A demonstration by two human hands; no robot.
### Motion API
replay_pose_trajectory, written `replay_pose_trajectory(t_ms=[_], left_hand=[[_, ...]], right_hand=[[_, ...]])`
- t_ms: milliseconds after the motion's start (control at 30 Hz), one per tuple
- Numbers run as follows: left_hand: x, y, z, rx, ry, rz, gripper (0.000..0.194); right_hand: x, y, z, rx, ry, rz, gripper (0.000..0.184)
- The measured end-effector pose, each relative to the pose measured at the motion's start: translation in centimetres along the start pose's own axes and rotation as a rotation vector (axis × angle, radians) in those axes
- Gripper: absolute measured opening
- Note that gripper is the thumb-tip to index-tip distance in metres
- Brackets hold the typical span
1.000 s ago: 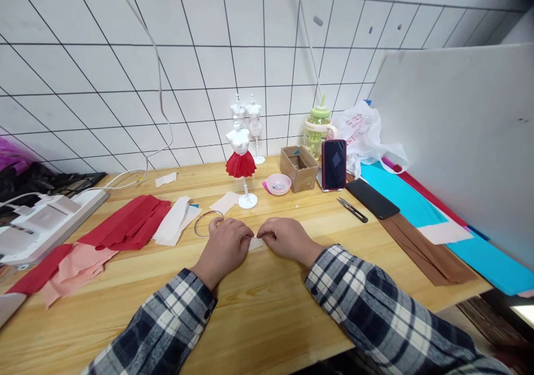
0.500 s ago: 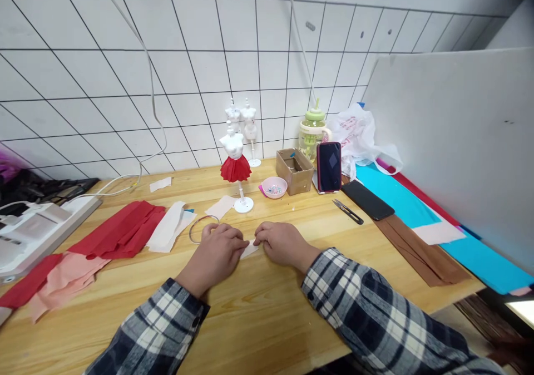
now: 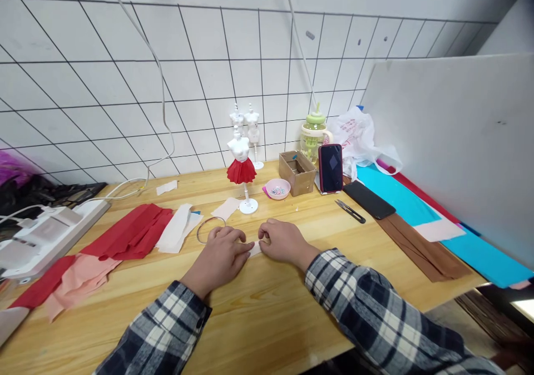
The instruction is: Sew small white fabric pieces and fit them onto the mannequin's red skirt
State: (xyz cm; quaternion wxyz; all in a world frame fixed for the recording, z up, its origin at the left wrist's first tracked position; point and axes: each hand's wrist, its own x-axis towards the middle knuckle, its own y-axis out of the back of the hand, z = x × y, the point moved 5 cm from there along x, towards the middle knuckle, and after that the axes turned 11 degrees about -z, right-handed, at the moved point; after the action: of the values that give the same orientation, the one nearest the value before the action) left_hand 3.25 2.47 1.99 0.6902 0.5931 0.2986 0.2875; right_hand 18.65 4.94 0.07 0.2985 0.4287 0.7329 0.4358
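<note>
A small pale strip of crepe paper (image 3: pixel 255 248) lies on the table between my hands, its ends hidden under my fingers. My left hand (image 3: pixel 219 258) is closed at the strip's left end, thumb and forefinger pressed to it. At the right end, my right hand (image 3: pixel 281 242) pinches the strip with curled fingers. Beyond them stands a white mini mannequin (image 3: pixel 239 151) wearing a red pleated skirt (image 3: pixel 241 171). A thin ring (image 3: pixel 199 231) rests behind my left hand, near a pale paper piece (image 3: pixel 226 209).
Red crepe paper (image 3: pixel 129 231) and white paper (image 3: pixel 175 230) lie left, near a power strip (image 3: pixel 62 238). Behind are a bead bowl (image 3: pixel 278 189), a cardboard box (image 3: pixel 297 173) and an upright phone (image 3: pixel 331 168). Right are thread snips (image 3: pixel 350 211), a black phone (image 3: pixel 369 199) and brown paper (image 3: pixel 425 247).
The view has shifted slightly, so the scene sits a little farther right. My fingers have come closer together on the strip, and less of it shows between them.
</note>
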Motion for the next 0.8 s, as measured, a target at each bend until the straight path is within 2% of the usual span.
replay_pose_trajectory(t_ms=[100,200,267,400,500,633,800], left_hand=[[0.1,0.0,-0.2,-0.081,0.030,0.062,0.028],[-0.1,0.0,-1.2,-0.254,0.139,0.206,0.048],[-0.2,-0.2,-1.8,-0.336,0.183,0.243,0.055],[0.1,-0.9,-2.0,-0.397,0.188,0.191,0.036],[0.2,-0.8,-1.8,-0.403,0.184,0.191,0.027],[0.1,-0.3,-1.6,-0.290,0.186,0.260,0.024],[-0.1,0.2,-1.0,-0.130,0.136,0.281,0.021]], right_hand=[[0.1,-0.3,0.1,-0.012,-0.016,-0.022,0.011],[-0.2,-0.3,0.3,0.016,0.038,-0.005,0.009],[-0.5,0.0,0.2,0.071,0.099,0.049,0.008],[-1.2,0.9,-0.2,0.123,0.186,0.182,0.008],[-1.4,1.1,-0.7,0.106,0.228,0.205,0.007],[-1.5,1.0,-0.9,0.119,0.258,0.195,0.029],[-1.3,0.6,-1.0,0.053,0.279,0.173,0.011]])
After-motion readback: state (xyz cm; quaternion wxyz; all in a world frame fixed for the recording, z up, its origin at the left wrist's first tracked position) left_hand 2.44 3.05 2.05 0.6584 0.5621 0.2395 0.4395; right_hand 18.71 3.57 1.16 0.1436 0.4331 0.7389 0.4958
